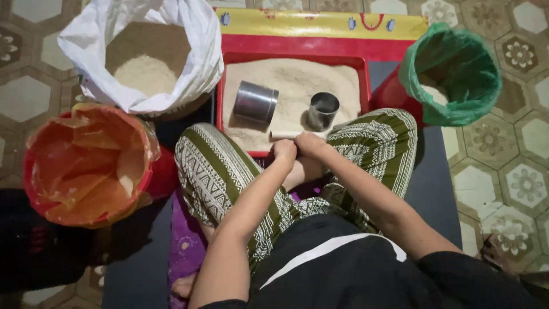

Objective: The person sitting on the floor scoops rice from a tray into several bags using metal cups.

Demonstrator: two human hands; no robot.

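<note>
Black top w/ white stripe, green-white patterned trousers, bare forearms & feet.

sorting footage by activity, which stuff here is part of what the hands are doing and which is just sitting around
In use: left hand and right hand, closed together at the red tray of grain; two metal cups in it.

Lying about: white sack, orange-lined bucket, green-lined bucket.

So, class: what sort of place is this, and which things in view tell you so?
Probably a home floor used as a workspace: patterned floor tiles, a person sitting cross-legged on a dark mat, and a red tray of pale grain beside lined buckets.
</note>
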